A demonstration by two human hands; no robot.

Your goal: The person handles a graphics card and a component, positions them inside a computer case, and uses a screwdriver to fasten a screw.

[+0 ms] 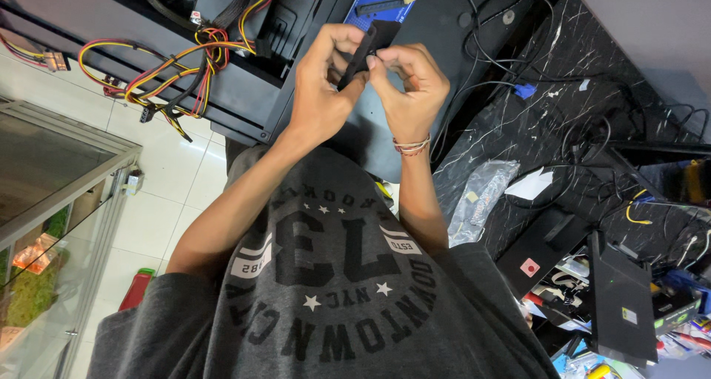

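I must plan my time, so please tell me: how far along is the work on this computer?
Done: the case is open, with its cables spilling out. In hand: the left hand and the right hand both pinch a small black part above it. Left: the black part is not yet in the case, and the cables lie loose.

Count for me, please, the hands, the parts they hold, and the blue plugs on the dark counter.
Hands: 2 (left hand, right hand)
Black part, pinched by both hands: 1
Blue plug: 1
Total: 4
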